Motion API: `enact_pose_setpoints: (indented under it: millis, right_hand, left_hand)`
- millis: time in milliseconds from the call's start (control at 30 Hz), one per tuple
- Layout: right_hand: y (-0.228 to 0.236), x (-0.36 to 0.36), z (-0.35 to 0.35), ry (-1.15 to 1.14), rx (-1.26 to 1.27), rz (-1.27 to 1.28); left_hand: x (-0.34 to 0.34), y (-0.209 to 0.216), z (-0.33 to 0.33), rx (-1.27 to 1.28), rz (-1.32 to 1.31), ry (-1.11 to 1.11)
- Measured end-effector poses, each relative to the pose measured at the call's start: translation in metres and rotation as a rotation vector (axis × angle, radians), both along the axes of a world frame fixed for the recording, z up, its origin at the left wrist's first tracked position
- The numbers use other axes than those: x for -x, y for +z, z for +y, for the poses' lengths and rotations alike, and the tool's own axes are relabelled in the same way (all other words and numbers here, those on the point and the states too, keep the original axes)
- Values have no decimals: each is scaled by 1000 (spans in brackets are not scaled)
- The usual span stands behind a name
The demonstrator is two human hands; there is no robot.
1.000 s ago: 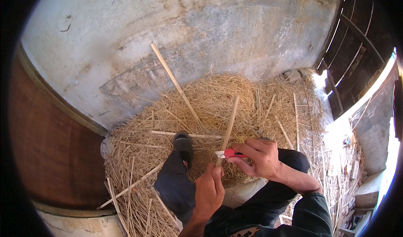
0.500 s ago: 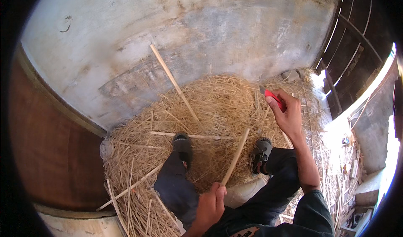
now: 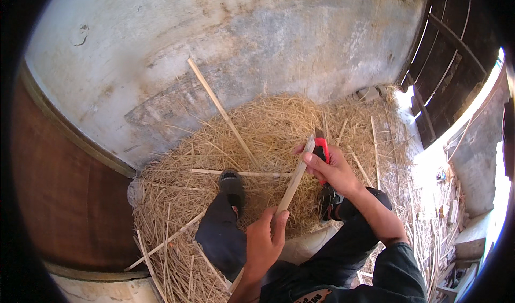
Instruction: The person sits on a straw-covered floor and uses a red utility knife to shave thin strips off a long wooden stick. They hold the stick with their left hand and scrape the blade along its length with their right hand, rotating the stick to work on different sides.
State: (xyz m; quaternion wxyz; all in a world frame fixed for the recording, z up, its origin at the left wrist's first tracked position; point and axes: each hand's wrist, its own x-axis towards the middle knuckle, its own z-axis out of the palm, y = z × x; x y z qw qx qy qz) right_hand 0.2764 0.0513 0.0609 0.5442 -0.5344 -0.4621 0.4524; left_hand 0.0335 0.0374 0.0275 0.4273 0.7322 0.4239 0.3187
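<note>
A pale strip of split bamboo or wood (image 3: pixel 292 189) slants up from my left hand (image 3: pixel 264 243), whose fingers and thumb close round its lower end. My right hand (image 3: pixel 333 171) grips a red and black utility knife (image 3: pixel 322 149), and its thumb presses on the strip near the far end. The knife's blade sits right beside that end; whether it touches the strip I cannot tell. Both hands are above a pile of thin shavings (image 3: pixel 279 115), between my shod feet.
One long strip (image 3: pixel 222 109) leans from the shavings against the stained wall (image 3: pixel 241 51). Another strip (image 3: pixel 241 172) lies across the pile by my left shoe (image 3: pixel 232 187). More strips are scattered at lower left, next to a brown panel (image 3: pixel 80 185). Dark slatted boards (image 3: pixel 450 51) stand at the right.
My right hand has come down and left with the knife to the strip's far end, and its thumb now touches the strip. My left hand has moved slightly up and left.
</note>
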Motion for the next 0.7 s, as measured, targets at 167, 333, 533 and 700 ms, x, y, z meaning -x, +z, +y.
enact_pose_setpoints:
  millis: [167, 333, 533, 700]
  right_hand:
    - [-7, -1, 0, -113, -32, 62]
    - [6, -19, -2, -292, -78, 127]
    - [12, -51, -5, -423, -156, 256]
    - [12, -64, -3, -440, -210, 285]
  left_hand:
    - [5, 9, 5, 15, 32, -38]
    - [44, 19, 11, 12, 127, -84]
    - [102, 20, 19, -36, 216, -67]
    - [121, 23, 26, 174, 245, -84]
